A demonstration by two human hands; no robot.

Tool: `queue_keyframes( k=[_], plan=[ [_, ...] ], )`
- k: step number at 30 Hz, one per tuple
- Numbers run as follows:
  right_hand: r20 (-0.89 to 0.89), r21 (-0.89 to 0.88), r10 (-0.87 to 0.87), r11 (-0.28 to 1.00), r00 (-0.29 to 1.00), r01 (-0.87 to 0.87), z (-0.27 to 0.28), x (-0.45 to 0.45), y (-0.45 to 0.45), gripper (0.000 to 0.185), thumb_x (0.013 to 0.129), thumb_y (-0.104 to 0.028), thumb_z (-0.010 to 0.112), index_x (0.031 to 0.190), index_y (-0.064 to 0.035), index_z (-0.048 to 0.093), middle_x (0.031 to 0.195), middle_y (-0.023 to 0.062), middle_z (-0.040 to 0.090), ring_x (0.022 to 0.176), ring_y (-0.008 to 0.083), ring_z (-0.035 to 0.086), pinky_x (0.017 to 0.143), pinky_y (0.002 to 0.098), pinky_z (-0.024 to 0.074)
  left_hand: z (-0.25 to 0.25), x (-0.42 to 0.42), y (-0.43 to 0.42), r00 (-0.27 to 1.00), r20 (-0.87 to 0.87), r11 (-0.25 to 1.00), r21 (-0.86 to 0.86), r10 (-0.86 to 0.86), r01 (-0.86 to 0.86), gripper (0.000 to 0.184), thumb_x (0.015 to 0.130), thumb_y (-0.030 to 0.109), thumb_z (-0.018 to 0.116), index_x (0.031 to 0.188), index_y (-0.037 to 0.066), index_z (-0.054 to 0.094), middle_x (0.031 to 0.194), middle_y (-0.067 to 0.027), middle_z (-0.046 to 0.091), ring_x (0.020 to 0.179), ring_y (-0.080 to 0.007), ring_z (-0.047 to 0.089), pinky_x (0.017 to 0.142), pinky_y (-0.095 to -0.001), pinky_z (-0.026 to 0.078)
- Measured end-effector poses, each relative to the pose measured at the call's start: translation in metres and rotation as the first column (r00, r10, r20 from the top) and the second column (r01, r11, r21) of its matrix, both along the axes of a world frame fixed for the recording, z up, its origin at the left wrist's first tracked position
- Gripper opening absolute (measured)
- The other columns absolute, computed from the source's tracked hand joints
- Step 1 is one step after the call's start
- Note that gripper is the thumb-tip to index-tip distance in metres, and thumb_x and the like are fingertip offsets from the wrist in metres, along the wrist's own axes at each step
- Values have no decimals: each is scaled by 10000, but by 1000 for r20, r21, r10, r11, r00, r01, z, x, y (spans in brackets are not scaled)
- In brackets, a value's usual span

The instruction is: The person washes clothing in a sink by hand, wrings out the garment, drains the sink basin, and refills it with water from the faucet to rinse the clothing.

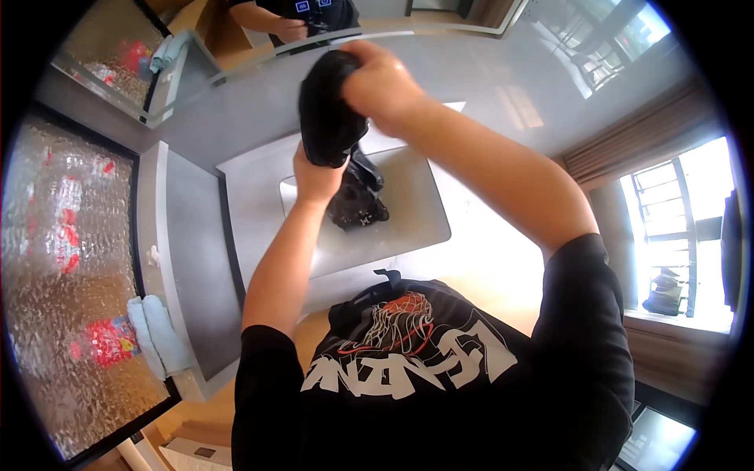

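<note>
A soft black cloth item (330, 110), bunched up so that its exact kind does not show, is held up over the white sink (408, 228). My right hand (382, 85) is closed on its upper right side. My left hand (320, 177) grips it from below, the fingers mostly hidden behind the black material. Beneath, a wet-looking black cloth (357, 200) with small pale marks hangs or lies in the basin; I cannot tell whether it is one piece with the upper part.
A mirror (503, 86) rises behind the sink, reflecting a person. Textured glass (71, 314) stands at the left, with light blue towels (159, 334) over its edge. A grey side panel (200, 267) borders the sink. A window (679, 228) and brown curtain (636, 137) are at the right.
</note>
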State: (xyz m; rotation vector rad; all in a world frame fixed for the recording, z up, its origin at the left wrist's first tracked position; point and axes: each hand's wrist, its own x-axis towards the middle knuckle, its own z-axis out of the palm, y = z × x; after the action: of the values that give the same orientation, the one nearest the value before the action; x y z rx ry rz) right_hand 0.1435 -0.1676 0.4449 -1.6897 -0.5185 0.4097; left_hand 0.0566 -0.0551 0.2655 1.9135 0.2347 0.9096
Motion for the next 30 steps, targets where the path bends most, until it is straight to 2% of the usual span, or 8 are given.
queue_keyframes(
  k=[6,11,14,17,20,24,26,30],
  plan=[
    [117,-268,212,948,970,-174,-78,59,-89,305,787,-70,773,1058,-13,645,933,110,692,893,197,656,809,346,532,47,-18,9,994,-77,993,85,-79,85,358,734,98,786,1065,37,665,948,-152,723,884,-288,703,812,-336,526],
    [-230,-376,469,765,853,-522,-95,60,-117,960,664,-151,899,1454,-89,357,1320,137,522,1191,264,556,975,393,489,72,-2,3,965,-139,923,291,-221,254,324,711,83,774,1011,47,657,904,-173,701,853,-388,666,746,-387,530],
    [105,-410,502,808,859,-422,-92,35,-94,1124,588,-265,942,1495,-100,298,1367,181,516,1243,326,543,1031,440,446,86,5,-4,914,-345,856,386,-212,344,313,698,41,723,1003,67,664,866,-163,682,834,-401,643,714,-447,507],
    [138,-275,525,835,840,-477,-98,16,-61,1145,572,-284,945,1485,-113,275,1279,222,580,1195,367,577,984,417,480,95,10,-5,873,-459,868,354,-164,349,427,683,12,689,1082,73,550,828,-213,653,828,-440,625,689,-470,490],
    [267,-238,342,929,901,-282,-119,11,-44,740,643,-158,847,1299,-36,527,1085,177,685,1037,331,664,916,394,518,106,5,-2,873,-458,905,280,-167,320,599,656,-10,709,1168,73,409,855,-223,637,858,-428,634,760,-435,505],
    [119,64,270,958,955,-279,-97,-1,-35,549,678,-110,794,1179,1,599,1039,146,693,990,246,670,899,345,519,78,-15,11,893,-59,887,-160,-446,433,770,659,-43,756,1310,49,356,1111,-144,626,1066,-235,612,961,-376,480],
    [125,66,299,949,946,-308,-105,2,-29,552,707,-99,795,1198,18,572,1041,110,676,989,147,642,890,307,509,55,-25,12,888,19,879,-140,-459,457,841,668,-26,792,1378,50,348,1133,-142,627,1092,-245,605,988,-378,469],
    [267,-320,410,891,872,-321,-94,0,-30,578,649,-132,835,1157,-19,584,1054,172,680,988,320,669,883,381,521,45,-26,13,872,-227,901,-119,-433,416,757,626,73,900,1283,49,524,1160,-92,647,1094,-211,610,982,-351,471]
  ],
)
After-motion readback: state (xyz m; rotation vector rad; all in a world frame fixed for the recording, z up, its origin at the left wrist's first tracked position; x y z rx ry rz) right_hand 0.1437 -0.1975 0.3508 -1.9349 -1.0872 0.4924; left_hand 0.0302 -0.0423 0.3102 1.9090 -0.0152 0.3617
